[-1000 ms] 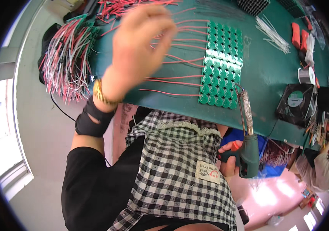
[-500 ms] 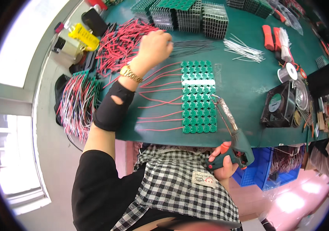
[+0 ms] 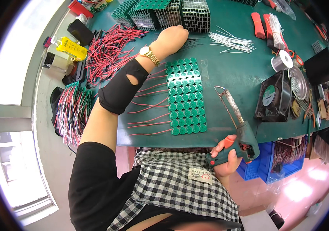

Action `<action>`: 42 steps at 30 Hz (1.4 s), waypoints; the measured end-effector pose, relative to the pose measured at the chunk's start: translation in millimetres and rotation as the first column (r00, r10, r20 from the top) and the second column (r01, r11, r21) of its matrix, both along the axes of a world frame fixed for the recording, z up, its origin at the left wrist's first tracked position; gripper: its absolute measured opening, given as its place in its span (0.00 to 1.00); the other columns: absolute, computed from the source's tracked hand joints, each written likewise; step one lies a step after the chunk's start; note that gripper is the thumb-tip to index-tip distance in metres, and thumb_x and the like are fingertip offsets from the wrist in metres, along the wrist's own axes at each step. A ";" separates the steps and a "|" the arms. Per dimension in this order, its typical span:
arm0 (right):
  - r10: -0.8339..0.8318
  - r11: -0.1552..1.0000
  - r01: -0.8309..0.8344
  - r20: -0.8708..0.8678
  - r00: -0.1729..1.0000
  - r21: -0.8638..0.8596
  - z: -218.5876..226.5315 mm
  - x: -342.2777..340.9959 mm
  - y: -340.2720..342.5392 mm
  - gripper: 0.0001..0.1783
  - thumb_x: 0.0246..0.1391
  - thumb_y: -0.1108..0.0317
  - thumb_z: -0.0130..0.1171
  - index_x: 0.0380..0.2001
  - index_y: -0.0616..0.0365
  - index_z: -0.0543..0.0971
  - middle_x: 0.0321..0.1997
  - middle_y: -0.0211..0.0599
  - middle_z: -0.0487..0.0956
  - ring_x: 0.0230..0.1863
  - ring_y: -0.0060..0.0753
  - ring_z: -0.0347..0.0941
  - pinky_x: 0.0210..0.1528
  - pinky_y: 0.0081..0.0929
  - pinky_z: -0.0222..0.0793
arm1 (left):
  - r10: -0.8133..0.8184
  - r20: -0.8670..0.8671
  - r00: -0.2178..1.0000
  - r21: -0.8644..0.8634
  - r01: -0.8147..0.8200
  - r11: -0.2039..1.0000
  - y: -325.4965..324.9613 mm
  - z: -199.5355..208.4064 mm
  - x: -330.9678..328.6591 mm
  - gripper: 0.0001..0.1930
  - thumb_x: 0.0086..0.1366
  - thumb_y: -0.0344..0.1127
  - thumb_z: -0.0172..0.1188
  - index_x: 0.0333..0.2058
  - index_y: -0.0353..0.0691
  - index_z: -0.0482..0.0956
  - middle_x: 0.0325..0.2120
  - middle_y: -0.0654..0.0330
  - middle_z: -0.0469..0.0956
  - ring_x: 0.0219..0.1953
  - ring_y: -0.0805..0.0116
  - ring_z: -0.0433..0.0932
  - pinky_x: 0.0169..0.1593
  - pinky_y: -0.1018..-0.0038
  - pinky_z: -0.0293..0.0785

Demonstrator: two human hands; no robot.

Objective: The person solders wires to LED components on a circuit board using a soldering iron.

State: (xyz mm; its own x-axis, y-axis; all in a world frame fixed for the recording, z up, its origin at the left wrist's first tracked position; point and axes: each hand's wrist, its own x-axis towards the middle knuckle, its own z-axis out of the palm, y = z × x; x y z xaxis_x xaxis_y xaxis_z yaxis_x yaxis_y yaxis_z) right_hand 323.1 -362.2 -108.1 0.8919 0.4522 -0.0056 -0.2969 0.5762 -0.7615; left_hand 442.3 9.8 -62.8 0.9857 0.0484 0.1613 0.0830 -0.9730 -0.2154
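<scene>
Green covering spans the bench (image 3: 220, 123), with board stacks (image 3: 196, 18) at its far side and a fan (image 3: 270, 94) at its right. The board (image 3: 185, 102) lies flat at mid-bench, its red leads (image 3: 153, 132) fanned out to the left. Left hand (image 3: 172, 39): positioned beyond the board's far end, beside the black wires (image 3: 191, 43); fingers curled, undersides hidden, so whether anything is gripped cannot be told. Right hand (image 3: 229, 163): closed around the handle of the soldering gun (image 3: 246, 134), tip raised and just right of the board, apart from it.

Recommended practice: hold the tip clear of the board and of the left forearm while that arm reaches across. Separate wires singly. Avoid dragging the sleeve over the leads, which would probably tangle easily.
</scene>
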 end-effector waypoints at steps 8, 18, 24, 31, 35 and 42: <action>0.004 0.997 -0.004 0.003 1.000 0.074 -2.2 -9.4 -0.3 0.22 0.53 0.63 0.49 0.48 0.65 0.63 0.28 0.47 0.72 0.22 0.32 0.69 0.25 0.27 0.71 | -0.069 -0.079 0.995 0.124 0.078 0.989 -10.1 11.3 -9.6 0.06 0.51 0.26 0.55 0.28 0.34 0.79 0.29 0.48 0.77 0.36 0.52 0.79 0.39 0.67 0.77; 0.077 0.996 -0.080 0.070 0.995 0.041 -16.1 -25.0 6.5 0.24 0.53 0.59 0.51 0.48 0.64 0.63 0.27 0.46 0.72 0.21 0.31 0.70 0.25 0.27 0.71 | -0.062 0.020 0.998 -0.106 0.064 0.992 7.0 0.5 -41.0 0.09 0.49 0.26 0.55 0.31 0.29 0.73 0.30 0.46 0.72 0.35 0.48 0.74 0.42 0.61 0.72; 0.078 0.997 -0.079 0.041 0.996 0.017 -16.4 -29.0 4.9 0.26 0.51 0.59 0.54 0.48 0.64 0.63 0.28 0.45 0.72 0.22 0.32 0.71 0.26 0.27 0.73 | -0.090 -0.010 0.996 0.112 0.091 0.990 1.7 2.4 -39.2 0.05 0.48 0.22 0.55 0.27 0.34 0.76 0.30 0.50 0.74 0.35 0.55 0.77 0.38 0.67 0.76; 0.203 0.976 -0.194 0.093 0.975 -0.097 -20.5 -27.3 -4.8 0.25 0.52 0.61 0.52 0.51 0.63 0.63 0.32 0.42 0.72 0.28 0.30 0.71 0.32 0.28 0.70 | -0.111 -0.049 0.993 0.129 0.116 0.985 6.9 8.5 -24.4 0.06 0.54 0.27 0.50 0.31 0.34 0.71 0.27 0.51 0.74 0.32 0.56 0.77 0.36 0.67 0.76; 0.175 0.983 -0.165 0.123 0.977 -0.086 -24.6 -29.2 -4.5 0.25 0.52 0.62 0.52 0.51 0.63 0.63 0.32 0.42 0.72 0.28 0.30 0.71 0.32 0.28 0.71 | 0.043 -0.056 0.998 0.040 -0.041 0.998 -5.1 21.7 -21.3 0.08 0.55 0.26 0.47 0.36 0.35 0.65 0.26 0.52 0.73 0.32 0.55 0.76 0.37 0.66 0.74; 0.156 0.988 -0.154 0.064 0.986 -0.031 -24.3 -28.6 -2.1 0.25 0.51 0.58 0.56 0.49 0.59 0.65 0.30 0.43 0.72 0.29 0.33 0.70 0.33 0.32 0.72 | -0.251 0.024 0.968 0.107 0.247 0.963 33.8 42.5 -67.9 0.07 0.57 0.30 0.48 0.35 0.38 0.67 0.27 0.54 0.72 0.32 0.55 0.76 0.33 0.64 0.73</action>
State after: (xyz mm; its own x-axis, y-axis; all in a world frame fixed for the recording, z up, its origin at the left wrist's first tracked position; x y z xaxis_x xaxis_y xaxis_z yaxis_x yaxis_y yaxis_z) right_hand 294.5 -364.3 -132.4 0.8099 0.5854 0.0378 -0.3294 0.5071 -0.7965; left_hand 374.4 43.5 -20.3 0.9578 -0.2164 0.1892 -0.1492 -0.9369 -0.3162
